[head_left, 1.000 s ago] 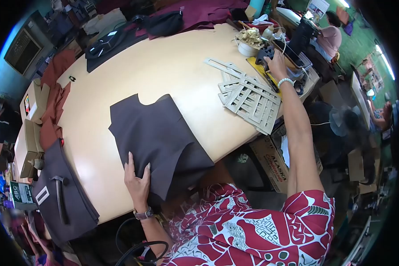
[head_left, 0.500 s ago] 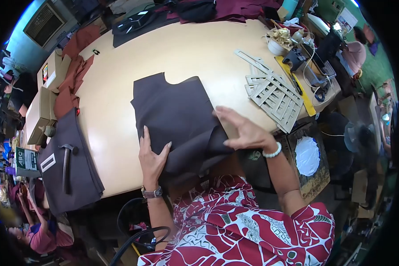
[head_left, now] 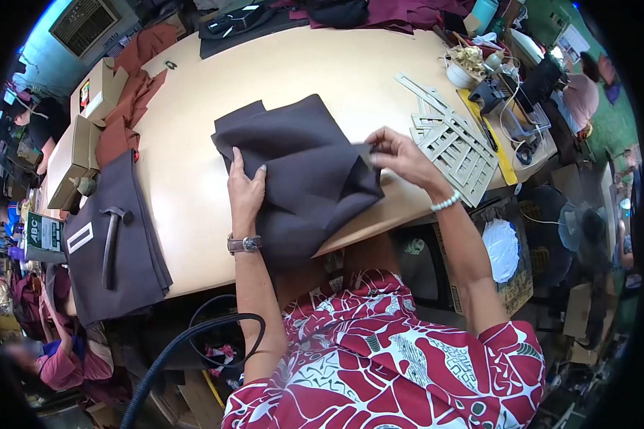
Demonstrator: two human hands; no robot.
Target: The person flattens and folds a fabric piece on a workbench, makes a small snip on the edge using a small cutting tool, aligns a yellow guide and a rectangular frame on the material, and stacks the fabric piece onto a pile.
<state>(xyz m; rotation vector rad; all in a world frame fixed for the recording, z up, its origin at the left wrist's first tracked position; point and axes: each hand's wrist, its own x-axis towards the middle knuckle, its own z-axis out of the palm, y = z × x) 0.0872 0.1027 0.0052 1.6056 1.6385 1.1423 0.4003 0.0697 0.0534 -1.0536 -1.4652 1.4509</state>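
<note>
A large dark brown cloth piece (head_left: 293, 171) lies rumpled near the front edge of the table, its lower part hanging over that edge. My left hand (head_left: 246, 194) rests on the cloth's left side, fingers stretched out and thumb apart. On the right, my right hand (head_left: 402, 159) pinches the cloth's edge between thumb and fingers and holds it raised, so the cloth bulges and folds between my hands. Cut card templates (head_left: 458, 154) with slots lie just beyond my right hand.
Dark cloth pieces (head_left: 139, 257) at the left carry a hammer (head_left: 111, 247) and a white rectangular frame (head_left: 80, 238). Cardboard boxes (head_left: 75, 161) and rust-coloured scraps (head_left: 118, 146) line the left edge. A yellow ruler (head_left: 504, 161) lies at the right. Other people sit nearby.
My right hand has closed on the cloth's right edge and moved slightly right and up. The cloth has shifted and buckled into folds. My left hand still rests on its left side.
</note>
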